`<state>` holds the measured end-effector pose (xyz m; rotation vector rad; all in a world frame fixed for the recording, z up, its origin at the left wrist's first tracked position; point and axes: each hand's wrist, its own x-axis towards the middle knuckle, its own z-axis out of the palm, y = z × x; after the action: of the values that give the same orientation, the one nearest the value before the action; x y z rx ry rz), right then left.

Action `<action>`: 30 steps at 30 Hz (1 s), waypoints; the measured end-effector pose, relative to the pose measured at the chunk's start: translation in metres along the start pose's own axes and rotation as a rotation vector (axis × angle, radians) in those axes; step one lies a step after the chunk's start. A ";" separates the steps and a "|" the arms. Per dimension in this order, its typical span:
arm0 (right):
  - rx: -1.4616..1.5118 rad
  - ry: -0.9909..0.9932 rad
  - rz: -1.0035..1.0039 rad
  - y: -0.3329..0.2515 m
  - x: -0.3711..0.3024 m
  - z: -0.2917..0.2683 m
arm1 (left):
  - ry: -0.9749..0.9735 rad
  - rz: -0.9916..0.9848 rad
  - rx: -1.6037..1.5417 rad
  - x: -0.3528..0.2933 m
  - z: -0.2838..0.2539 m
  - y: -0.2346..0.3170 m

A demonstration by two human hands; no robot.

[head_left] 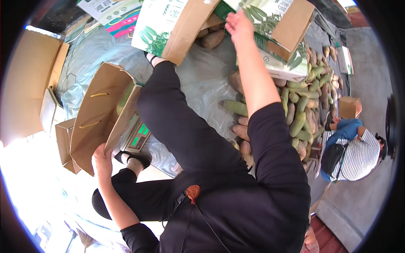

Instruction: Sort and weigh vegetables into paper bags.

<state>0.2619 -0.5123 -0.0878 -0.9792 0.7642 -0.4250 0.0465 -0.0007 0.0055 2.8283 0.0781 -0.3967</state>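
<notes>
My left hand [102, 162] pinches the near edge of an open brown cardboard box [90, 111] with two yellow rope handles. Something green and long, probably a radish [125, 99], shows inside it. The box stands at a scale [138, 134] with lit green displays; I cannot tell whether it rests fully on it. My right arm reaches far forward. Its hand [241, 27], slightly blurred and with fingers stretched out, is over an open white and green printed box [270, 19]. Whether the fingers touch that box is unclear. Nothing shows in them.
A heap of green and brownish radishes [301, 107] lies to the right. Another printed carton [160, 27] stands ahead of my knee, with brownish roots [212, 38] beside it. Plastic sheeting [211, 76] covers the floor. A person in a striped shirt [358, 158] is at the far right.
</notes>
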 end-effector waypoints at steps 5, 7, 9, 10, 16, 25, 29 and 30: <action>-0.800 -0.237 -0.259 0.142 -0.021 -0.130 | -0.016 0.052 -0.075 0.017 0.008 0.013; -1.088 -0.338 -0.153 0.186 -0.063 -0.143 | -0.007 0.018 -0.098 0.016 0.015 0.007; -1.122 -0.406 0.033 0.215 -0.087 -0.142 | -0.030 -0.013 -0.082 0.017 0.014 0.011; -1.177 -0.439 0.075 0.225 -0.098 -0.135 | -0.042 -0.054 -0.075 0.016 0.012 0.013; -1.554 -1.249 -0.930 0.271 -0.147 -0.035 | 0.015 -0.184 0.029 -0.022 -0.015 -0.014; -1.319 -1.100 -0.691 0.351 -0.141 -0.082 | -0.011 -0.070 -0.041 0.004 -0.007 0.017; -1.543 -1.150 -0.539 0.312 -0.132 -0.107 | -0.016 -0.071 -0.083 0.006 -0.002 0.012; -1.606 -1.150 -0.499 0.303 -0.127 -0.116 | -0.007 -0.039 -0.096 0.006 -0.001 0.012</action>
<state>0.0874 -0.3451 -0.3385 -2.5720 -0.4294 0.5164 0.0533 -0.0119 0.0080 2.7345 0.1463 -0.4008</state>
